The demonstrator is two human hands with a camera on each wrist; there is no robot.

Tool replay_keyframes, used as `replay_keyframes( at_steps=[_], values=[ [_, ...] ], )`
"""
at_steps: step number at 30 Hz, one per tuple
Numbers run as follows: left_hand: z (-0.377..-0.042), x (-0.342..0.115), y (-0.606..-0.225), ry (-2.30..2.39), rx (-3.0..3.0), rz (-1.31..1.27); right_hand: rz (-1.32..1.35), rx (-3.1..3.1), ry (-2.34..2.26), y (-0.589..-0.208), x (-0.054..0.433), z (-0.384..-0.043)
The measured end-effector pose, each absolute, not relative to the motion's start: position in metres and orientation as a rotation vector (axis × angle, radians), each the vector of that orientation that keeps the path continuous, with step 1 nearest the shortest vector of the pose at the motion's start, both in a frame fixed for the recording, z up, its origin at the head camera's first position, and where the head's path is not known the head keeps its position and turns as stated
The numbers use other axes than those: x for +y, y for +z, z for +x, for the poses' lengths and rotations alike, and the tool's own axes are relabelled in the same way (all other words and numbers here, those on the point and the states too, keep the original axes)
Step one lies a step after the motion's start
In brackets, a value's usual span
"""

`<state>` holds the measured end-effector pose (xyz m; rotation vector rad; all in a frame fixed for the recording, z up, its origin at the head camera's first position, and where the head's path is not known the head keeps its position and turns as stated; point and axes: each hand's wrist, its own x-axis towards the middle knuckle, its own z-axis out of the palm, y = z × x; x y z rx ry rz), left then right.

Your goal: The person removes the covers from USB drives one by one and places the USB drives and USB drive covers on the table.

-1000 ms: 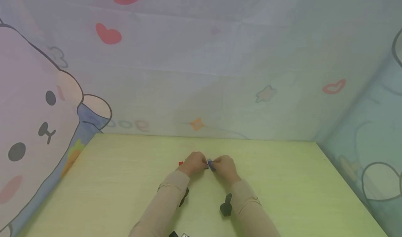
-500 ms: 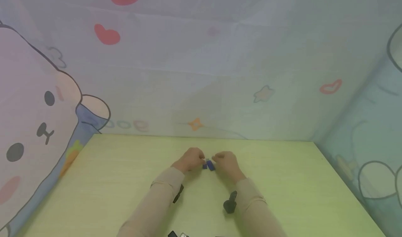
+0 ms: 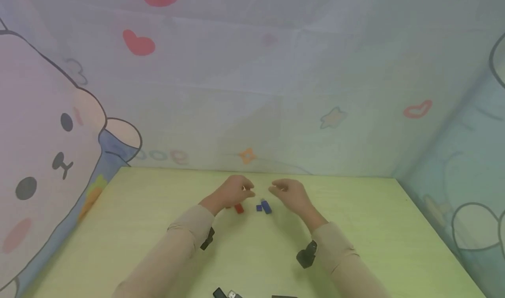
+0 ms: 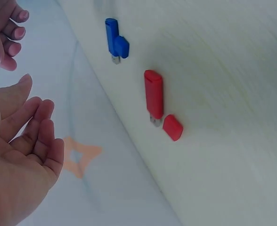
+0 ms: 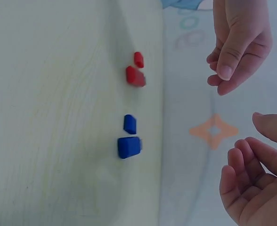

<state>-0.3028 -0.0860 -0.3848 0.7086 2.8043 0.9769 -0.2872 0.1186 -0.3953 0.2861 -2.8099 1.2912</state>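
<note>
A blue USB stick (image 3: 266, 207) lies on the table with its metal plug bare, its blue cap (image 3: 258, 208) just left of it. Further left is a red USB stick (image 4: 154, 95), plug also exposed, with its red cap (image 4: 173, 127) beside it; in the head view the left hand partly covers this pair. My left hand (image 3: 233, 190) hovers over the red pieces, fingers loosely bent and holding nothing. Up and to the right of the blue stick, my right hand (image 3: 291, 195) is raised too, fingers relaxed, nothing between them.
At the near table edge lie a black USB stick cap or body (image 3: 219, 292) and a piece with a metal plug (image 3: 232, 294), with a dark flat object (image 3: 284, 296) to their right. A printed cloth (image 3: 252, 92) hangs behind the table (image 3: 355, 228).
Both hands have let go of the blue pieces, lifted and moved apart. The blue stick and cap now lie uncovered on the table, and the red stick has come into view.
</note>
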Motion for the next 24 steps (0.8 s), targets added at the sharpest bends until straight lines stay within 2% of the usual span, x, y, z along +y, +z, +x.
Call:
replay_keyframes(
  at_steps=[9,24],
  values=[
    [-0.282,-0.103,-0.368,1.058,2.758,0.815,0.48,-2.778,1.28,-0.372,0.125,-0.255],
    [-0.224,-0.088,-0.384,1.144,2.719,1.122,0.787,-2.728,1.268,-0.366,0.142,-0.193]
  ],
)
